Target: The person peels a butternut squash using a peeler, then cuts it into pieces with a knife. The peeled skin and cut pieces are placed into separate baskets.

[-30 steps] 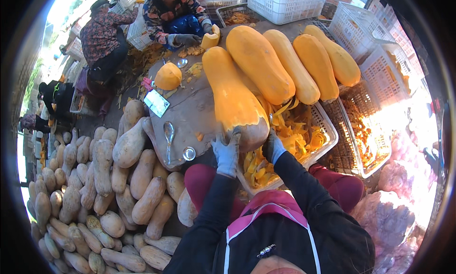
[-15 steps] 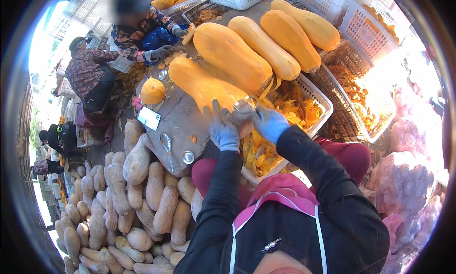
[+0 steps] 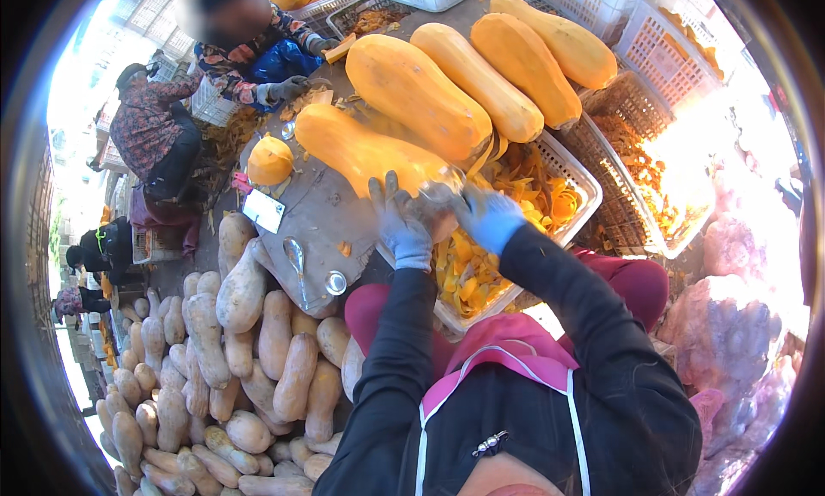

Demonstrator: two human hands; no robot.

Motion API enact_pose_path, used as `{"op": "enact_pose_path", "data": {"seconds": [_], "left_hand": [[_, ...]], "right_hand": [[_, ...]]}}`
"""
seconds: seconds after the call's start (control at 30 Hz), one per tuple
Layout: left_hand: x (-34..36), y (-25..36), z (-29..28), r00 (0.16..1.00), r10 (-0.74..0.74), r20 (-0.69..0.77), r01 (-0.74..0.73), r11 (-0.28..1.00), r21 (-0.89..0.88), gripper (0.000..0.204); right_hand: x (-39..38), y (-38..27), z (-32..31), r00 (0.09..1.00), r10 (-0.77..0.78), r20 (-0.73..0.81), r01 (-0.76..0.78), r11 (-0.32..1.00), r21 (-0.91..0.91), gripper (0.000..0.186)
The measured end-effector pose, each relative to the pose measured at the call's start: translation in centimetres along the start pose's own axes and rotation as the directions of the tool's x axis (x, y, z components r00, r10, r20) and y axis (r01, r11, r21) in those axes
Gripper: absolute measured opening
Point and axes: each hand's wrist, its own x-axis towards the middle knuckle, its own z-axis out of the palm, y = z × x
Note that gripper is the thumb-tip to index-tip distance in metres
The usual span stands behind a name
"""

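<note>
The squash [image 3: 348,148] lies on the table [image 3: 331,204], its orange far end pointing left and its near end between the hands. The left hand [image 3: 402,228], gloved, is against the near left side of the squash, with two fingers straight and spread apart; the rest blurs, so I cannot tell whether it grips. The right hand [image 3: 490,218], gloved too, is at the near end, to the right. It is blurred, and I cannot tell whether its fingers are open or closed, or on what. A shiny smear [image 3: 438,184] beside it is too blurred to name.

Just right of the hands, a basket [image 3: 582,171] holds yellow peel [image 3: 471,272]. Beyond the squash, four orange squashes [image 3: 479,82] lie side by side, slanting from far left to near right. On the left part of the table are a spoon [image 3: 295,257], a round metal piece [image 3: 335,282], a pale card [image 3: 263,211] and an orange chunk [image 3: 270,162]. Nearer on the left spreads a pile of tan squashes [image 3: 206,337]. At far left, a co-worker's gloved hand [image 3: 289,88] is near some scraps. Pink sacks [image 3: 722,333] stand at right
</note>
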Motion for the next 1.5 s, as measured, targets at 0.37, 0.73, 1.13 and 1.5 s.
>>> {"op": "enact_pose_path", "data": {"seconds": [0.37,0.73,1.13,1.5], "left_hand": [[0.8,-1.2,1.4,0.999,0.005,-0.036,-0.004,1.0,0.013,0.046],[1.3,-1.5,0.5,0.999,-0.021,0.029,0.021,1.0,0.008,0.042],[1.5,-2.4,0.0,0.982,-0.183,0.055,0.191,0.919,-0.346,0.046],[-3.2,-8.1,3.8,0.56,-0.47,0.682,0.426,-0.543,-0.724,0.075]], "right_hand": [[1.6,1.4,-0.3,0.929,0.37,0.001,-0.324,0.812,0.486,0.038],[-2.9,-1.4,2.1,0.922,0.384,0.037,-0.368,0.848,0.382,0.039],[-6.0,1.9,4.1,0.897,0.437,-0.066,-0.391,0.854,0.344,0.038],[11.0,2.7,3.0,0.917,0.37,0.146,-0.391,0.771,0.502,0.061]]}}
